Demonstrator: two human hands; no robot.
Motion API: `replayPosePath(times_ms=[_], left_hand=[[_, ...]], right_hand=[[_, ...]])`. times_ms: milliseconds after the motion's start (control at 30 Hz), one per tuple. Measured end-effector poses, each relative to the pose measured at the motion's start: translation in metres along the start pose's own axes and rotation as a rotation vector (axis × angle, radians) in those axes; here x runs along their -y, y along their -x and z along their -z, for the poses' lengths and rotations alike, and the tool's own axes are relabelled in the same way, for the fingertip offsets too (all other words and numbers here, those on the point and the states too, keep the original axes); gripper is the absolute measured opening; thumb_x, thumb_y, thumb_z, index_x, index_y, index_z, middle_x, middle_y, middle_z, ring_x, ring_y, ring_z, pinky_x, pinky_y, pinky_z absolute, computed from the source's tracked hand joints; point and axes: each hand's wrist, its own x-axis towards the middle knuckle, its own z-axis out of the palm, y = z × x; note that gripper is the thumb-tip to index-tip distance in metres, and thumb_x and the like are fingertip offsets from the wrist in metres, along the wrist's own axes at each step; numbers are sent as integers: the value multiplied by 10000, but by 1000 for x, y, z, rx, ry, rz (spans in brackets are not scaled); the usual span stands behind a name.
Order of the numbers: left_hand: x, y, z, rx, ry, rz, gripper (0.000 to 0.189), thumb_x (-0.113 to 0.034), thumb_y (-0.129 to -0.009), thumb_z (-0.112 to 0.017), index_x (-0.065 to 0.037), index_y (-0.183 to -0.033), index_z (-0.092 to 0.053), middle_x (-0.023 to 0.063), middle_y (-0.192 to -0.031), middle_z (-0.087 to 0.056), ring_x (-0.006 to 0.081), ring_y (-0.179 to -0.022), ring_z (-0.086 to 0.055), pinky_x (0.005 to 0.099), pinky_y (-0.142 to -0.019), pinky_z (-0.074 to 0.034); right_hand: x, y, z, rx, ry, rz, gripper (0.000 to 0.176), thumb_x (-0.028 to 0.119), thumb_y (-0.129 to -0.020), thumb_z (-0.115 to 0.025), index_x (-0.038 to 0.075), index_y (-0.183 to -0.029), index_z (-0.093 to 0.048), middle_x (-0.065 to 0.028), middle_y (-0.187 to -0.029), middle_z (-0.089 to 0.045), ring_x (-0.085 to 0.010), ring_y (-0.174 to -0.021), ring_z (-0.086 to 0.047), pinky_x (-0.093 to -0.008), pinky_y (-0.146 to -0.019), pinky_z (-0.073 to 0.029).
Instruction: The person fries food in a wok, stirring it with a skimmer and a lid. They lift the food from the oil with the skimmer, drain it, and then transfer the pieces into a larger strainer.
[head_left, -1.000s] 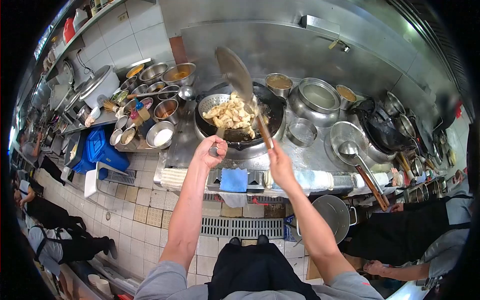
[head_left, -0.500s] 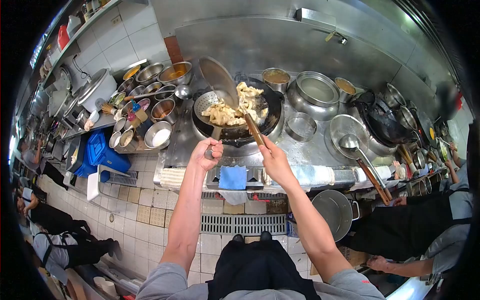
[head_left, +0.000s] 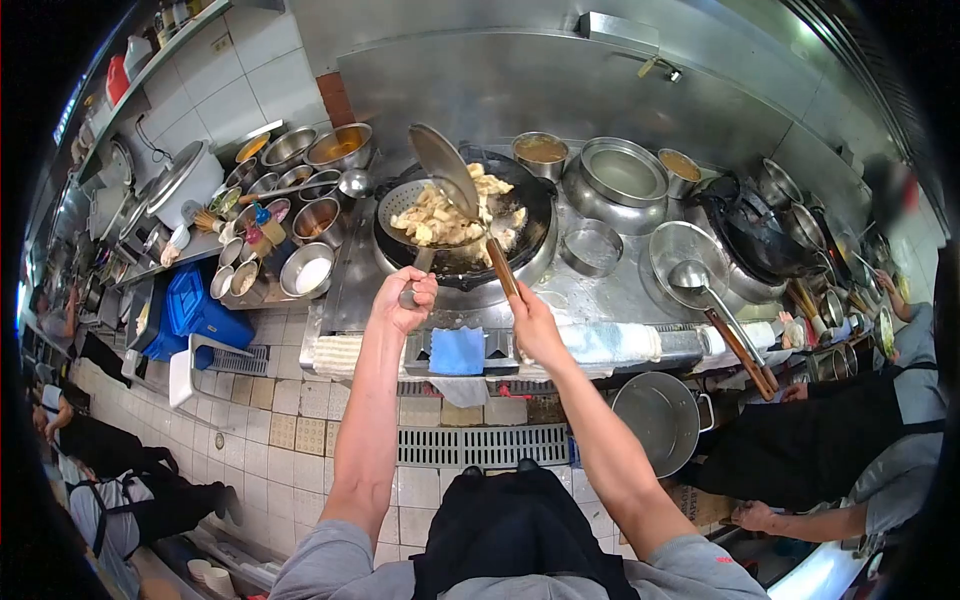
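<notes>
Over the black wok [head_left: 540, 215] on the stove, my left hand [head_left: 406, 298] is closed round the handle of a perforated skimmer [head_left: 397, 195]. Pale golden food pieces [head_left: 436, 215] are heaped in this skimmer, and more lie behind and to its right in the wok. My right hand [head_left: 536, 328] grips the wooden handle of a wide, round metal skimmer [head_left: 440, 165]. Its disc stands steeply tilted on edge against the food, just right of the heap. Whether the disc has holes is hard to make out.
Metal bowls [head_left: 307, 270] of ingredients crowd the left counter. Pots [head_left: 618, 180] stand behind and right of the wok. A ladle [head_left: 690, 275] lies across a round strainer [head_left: 663, 250] at right. A blue cloth [head_left: 458, 351] hangs in front. A co-worker [head_left: 800, 440] stands at right.
The view has shifted slightly. More food now sits heaped in the left skimmer, and less lies behind the tilted disc. Both hands keep their grips.
</notes>
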Motion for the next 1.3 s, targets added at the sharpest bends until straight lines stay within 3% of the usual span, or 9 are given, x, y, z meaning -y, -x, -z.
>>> replayPosePath(times_ms=[200,233,267,367,433,467,800,1067,1300], left_hand=[[6,6,2,-1,-10,3,184,-10,-773,-498,24,-929,-405,13,-657,-418,92,-495,-428,218,-406,-352],[8,9,-3,5,-38,-5,183,-11,-771,-496,26,-926,-407,11,-649,-412,93,-496,-426,217,-406,-350],[10,9,-7,17,-71,-15,181,-12,-768,-495,28,-922,-409,10,-640,-407,94,-497,-424,217,-407,-348],[6,5,0,-14,-48,17,267,-7,-785,-481,64,-1026,-389,38,-684,-436,100,-486,-440,227,-390,-357],[5,4,6,-2,-59,19,259,-9,-787,-482,62,-1019,-392,36,-680,-432,99,-487,-440,226,-391,-354],[5,4,8,13,-69,20,251,-10,-788,-483,60,-1013,-394,33,-677,-427,98,-488,-439,225,-391,-352],[10,9,5,17,-73,28,201,-15,-783,-493,37,-961,-414,22,-675,-419,94,-501,-428,226,-398,-345],[9,4,2,10,-52,27,243,-23,-797,-490,65,-1014,-427,32,-702,-427,95,-507,-434,220,-398,-347],[1,29,5,200,-28,9,315,-44,-816,-459,57,-1113,-483,45,-691,-439,102,-481,-415,240,-385,-348]], right_hand=[[53,30,17,-156,30,143,409,229,-956,-443,45,-1322,-461,-235,-1100,-614,-289,-1026,-596,-339,-898,-433],[-16,5,-10,-336,240,571,436,204,-973,-438,32,-1373,-405,-56,-758,-581,-106,-557,-495,-281,-535,-439],[-16,3,-16,-9,53,55,434,201,-975,-434,9,-1363,-407,-43,-753,-575,-104,-553,-491,-282,-533,-436],[1,-10,-9,60,66,15,449,211,-976,-435,-22,-1358,-398,-37,-743,-563,-98,-545,-471,-274,-528,-429],[76,17,18,91,26,-126,398,201,-946,-454,31,-1304,-476,-256,-1175,-579,-390,-1126,-539,-351,-939,-416],[72,22,14,93,29,-124,398,201,-946,-454,31,-1304,-476,-256,-1175,-579,-390,-1126,-539,-351,-939,-416],[66,41,15,-44,139,176,396,189,-945,-449,65,-1321,-462,-254,-854,-621,-332,-824,-636,-370,-728,-472],[42,40,26,69,-15,-23,429,208,-954,-472,71,-1359,-435,-207,-1025,-647,-271,-938,-617,-342,-871,-448],[76,63,80,-105,-403,-90,463,177,-985,-434,104,-1431,-334,33,-621,-424,-38,-497,-372,-197,-434,-341]])
